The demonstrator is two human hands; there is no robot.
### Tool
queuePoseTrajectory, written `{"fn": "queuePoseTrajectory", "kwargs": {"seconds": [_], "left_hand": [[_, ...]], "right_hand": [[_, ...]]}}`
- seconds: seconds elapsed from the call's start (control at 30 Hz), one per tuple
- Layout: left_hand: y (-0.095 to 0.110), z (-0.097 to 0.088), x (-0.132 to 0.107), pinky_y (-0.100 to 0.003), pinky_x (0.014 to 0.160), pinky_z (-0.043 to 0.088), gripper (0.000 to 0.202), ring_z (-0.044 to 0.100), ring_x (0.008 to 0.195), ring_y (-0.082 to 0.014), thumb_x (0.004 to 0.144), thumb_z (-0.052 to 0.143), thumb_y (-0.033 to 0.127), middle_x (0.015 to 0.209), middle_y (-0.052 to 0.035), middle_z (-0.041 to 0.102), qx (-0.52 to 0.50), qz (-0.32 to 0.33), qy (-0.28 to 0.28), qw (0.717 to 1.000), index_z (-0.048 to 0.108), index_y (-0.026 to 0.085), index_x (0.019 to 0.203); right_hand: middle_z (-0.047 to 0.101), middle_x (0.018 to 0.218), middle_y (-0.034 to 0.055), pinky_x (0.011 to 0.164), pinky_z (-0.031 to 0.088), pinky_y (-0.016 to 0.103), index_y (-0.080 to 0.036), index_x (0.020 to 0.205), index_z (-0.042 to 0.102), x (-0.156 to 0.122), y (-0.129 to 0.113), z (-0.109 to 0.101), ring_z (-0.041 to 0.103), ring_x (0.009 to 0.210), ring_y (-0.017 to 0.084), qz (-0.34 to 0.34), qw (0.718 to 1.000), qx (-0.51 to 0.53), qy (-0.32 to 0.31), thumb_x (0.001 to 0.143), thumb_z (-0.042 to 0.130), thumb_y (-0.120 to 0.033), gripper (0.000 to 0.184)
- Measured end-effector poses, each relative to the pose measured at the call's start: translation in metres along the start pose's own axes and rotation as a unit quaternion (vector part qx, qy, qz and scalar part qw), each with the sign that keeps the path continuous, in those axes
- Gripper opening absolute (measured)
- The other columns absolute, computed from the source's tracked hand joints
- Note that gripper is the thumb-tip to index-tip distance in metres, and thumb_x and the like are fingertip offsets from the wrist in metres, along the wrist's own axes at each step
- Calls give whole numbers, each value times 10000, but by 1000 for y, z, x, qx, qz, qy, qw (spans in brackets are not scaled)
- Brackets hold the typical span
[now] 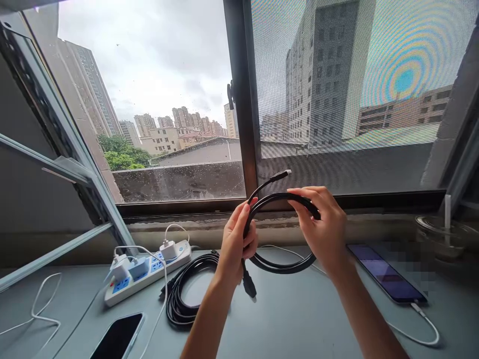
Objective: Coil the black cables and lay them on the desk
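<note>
Both my hands hold a black cable (283, 266) wound into a loop, raised above the grey desk (299, 319) in front of the window. My left hand (236, 243) is closed round the loop's left side, where the strands cross. One plug end (249, 287) hangs down below that hand. The other plug end (281, 175) sticks up to the right above the loop. My right hand (325, 227) pinches the top right of the loop with fingers curled over it.
A second coiled black cable (183, 294) lies on the desk at left of centre. Behind it sits a white power strip (147, 271) with chargers and white leads. A dark phone (118, 336) lies at the near left, a lit phone (387, 274) on a white lead at right.
</note>
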State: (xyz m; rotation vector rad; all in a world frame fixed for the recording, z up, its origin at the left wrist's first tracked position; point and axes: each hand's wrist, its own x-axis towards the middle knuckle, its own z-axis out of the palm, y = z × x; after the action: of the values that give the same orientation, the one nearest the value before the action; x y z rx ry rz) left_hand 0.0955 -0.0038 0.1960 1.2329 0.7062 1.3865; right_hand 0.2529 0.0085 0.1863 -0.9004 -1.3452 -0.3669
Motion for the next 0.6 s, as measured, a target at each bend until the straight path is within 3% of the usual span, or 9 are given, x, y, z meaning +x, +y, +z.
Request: {"fn": "queuePoseTrajectory", "kwargs": {"seconds": [0.17, 0.27, 0.37, 0.47, 0.6], "left_hand": [[-1, 12, -9, -118, 322, 144, 476, 159, 380, -40, 901, 493, 469, 479, 86, 261, 53, 85, 34, 994, 436, 308, 1345], [-1, 13, -12, -130, 319, 165, 477, 192, 361, -37, 914, 435, 512, 444, 77, 271, 79, 97, 1, 992, 530, 235, 1290], [-3, 12, -12, -147, 311, 156, 556, 195, 342, -35, 884, 435, 583, 411, 78, 257, 100, 96, -40, 990, 597, 160, 1206], [-4, 11, -13, -151, 322, 172, 485, 198, 360, -26, 818, 589, 528, 437, 82, 251, 135, 142, -40, 980, 633, 159, 1130], [-7, 10, -14, -160, 333, 165, 339, 169, 386, -24, 803, 629, 472, 484, 71, 223, 135, 168, 27, 976, 671, 182, 973]], "right_hand": [[559, 1162, 101, 608, 503, 268, -221, 1200, 583, 0, 4, 1, 605, 882, 177, 31, 999, 0, 34, 844, 620, -399, 399], [521, 1245, 111, 677, 521, 294, -237, 1266, 543, 0, 8, 0, 577, 1024, 208, 16, 1000, 2, 22, 873, 580, -395, 425], [580, 1185, 82, 752, 518, 299, -244, 1228, 570, -1, 10, 1, 562, 1077, 200, -11, 1000, 10, -10, 920, 508, -361, 335], [631, 1091, 69, 706, 522, 280, -216, 1120, 634, 0, 10, 1, 602, 963, 182, 11, 1000, 28, -9, 910, 514, -397, 302], [633, 1076, 79, 559, 514, 261, -202, 1091, 661, 0, 5, 0, 597, 755, 152, 92, 995, 41, 12, 794, 632, -507, 426]]}}
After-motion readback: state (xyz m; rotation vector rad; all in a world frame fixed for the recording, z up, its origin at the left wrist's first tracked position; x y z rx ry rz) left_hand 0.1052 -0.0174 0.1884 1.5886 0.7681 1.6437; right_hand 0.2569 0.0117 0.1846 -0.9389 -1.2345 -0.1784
